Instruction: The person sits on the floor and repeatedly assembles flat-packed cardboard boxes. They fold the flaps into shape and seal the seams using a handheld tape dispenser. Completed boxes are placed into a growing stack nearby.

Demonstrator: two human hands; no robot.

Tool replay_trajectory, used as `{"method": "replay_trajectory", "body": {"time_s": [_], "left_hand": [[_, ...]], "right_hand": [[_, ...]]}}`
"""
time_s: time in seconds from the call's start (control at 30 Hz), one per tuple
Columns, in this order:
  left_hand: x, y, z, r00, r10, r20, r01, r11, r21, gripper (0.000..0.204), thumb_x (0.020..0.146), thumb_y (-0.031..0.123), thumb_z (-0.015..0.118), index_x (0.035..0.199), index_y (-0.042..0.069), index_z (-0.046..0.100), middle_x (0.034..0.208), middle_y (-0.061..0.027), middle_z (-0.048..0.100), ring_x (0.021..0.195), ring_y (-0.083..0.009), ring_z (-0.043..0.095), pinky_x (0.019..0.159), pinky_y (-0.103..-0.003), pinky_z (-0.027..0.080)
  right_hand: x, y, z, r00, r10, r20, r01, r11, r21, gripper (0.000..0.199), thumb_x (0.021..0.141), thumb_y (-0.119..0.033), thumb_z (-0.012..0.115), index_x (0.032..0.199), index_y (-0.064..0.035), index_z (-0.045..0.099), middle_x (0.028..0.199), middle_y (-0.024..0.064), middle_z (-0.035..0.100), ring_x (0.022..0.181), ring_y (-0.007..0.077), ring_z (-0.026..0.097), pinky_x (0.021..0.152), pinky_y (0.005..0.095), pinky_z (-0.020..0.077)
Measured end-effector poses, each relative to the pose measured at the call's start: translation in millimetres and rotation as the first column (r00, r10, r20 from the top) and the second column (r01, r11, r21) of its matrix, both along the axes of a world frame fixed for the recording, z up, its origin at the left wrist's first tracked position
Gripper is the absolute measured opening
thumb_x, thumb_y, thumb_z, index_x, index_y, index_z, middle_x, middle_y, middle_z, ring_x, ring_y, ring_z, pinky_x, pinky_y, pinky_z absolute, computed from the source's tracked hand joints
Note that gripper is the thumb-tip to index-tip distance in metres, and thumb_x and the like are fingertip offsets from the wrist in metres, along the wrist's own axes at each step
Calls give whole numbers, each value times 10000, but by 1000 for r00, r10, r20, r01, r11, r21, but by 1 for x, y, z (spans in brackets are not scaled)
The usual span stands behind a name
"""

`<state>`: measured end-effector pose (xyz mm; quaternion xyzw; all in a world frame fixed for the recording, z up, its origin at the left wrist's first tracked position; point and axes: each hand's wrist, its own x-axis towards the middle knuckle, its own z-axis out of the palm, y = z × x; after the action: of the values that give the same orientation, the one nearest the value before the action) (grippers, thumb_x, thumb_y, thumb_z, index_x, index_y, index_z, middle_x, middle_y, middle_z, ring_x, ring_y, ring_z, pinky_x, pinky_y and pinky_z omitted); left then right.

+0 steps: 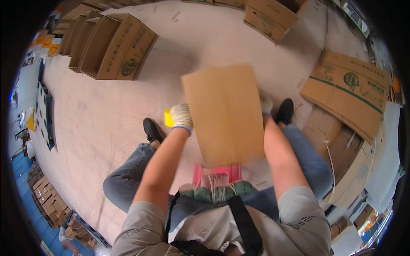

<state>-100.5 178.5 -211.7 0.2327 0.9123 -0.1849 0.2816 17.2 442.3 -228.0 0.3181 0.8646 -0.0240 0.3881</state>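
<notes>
Smooth and knitted
From here I see dull brown cardboard [224, 115], a knitted cloth glove [181, 116] and a smooth plastic stool [234, 171].

My two grips [180, 116] hold one cardboard piece [226, 115]; one yellow object [168, 118] touches the left, two black shoes [153, 130] flank them, one pink stool [233, 171] is nearer me.

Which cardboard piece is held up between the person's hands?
The plain brown piece, between left hand and right hand. Its visible face shows no printing, unlike the green-striped carton at right and the printed box at upper left.
</notes>
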Motion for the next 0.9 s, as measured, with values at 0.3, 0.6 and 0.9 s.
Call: {"method": "replay_trajectory", "body": {"time_s": [0.3, 0.6, 0.9], "left_hand": [[-58, 16, 39, 960, 281, 6, -274, 927, 256, 263, 837, 334, 530, 932, 160, 702, 886, -75, 696, 814, -288, 663, 667, -401, 506], [-108, -49, 173, 914, 367, -173, -132, 672, 728, 477, 784, 527, 566, 902, 79, 681, 829, -170, 663, 794, -348, 631, 707, -425, 487], [-41, -137, 192, 686, 598, 413, -606, 157, 780, 548, 778, 496, 655, 946, -25, 657, 789, -129, 663, 702, -189, 635, 660, -310, 495]], "right_hand": [[-6, -3, -50, 492, -741, -458, 459, 667, -587, 355, 928, -379, 423, 986, -115, 654, 1013, 96, 668, 928, 309, 628, 710, 414, 499], [-23, -21, 58, 184, -650, -737, -263, 690, -674, 509, 981, -350, 364, 1335, 13, 401, 1323, 166, 466, 1241, 211, 426, 1021, 322, 354], [-13, -195, 95, 703, -471, -532, 29, 767, -641, 466, 877, -384, 480, 1033, 39, 596, 959, 309, 604, 954, 477, 551, 941, 471, 406]]}}
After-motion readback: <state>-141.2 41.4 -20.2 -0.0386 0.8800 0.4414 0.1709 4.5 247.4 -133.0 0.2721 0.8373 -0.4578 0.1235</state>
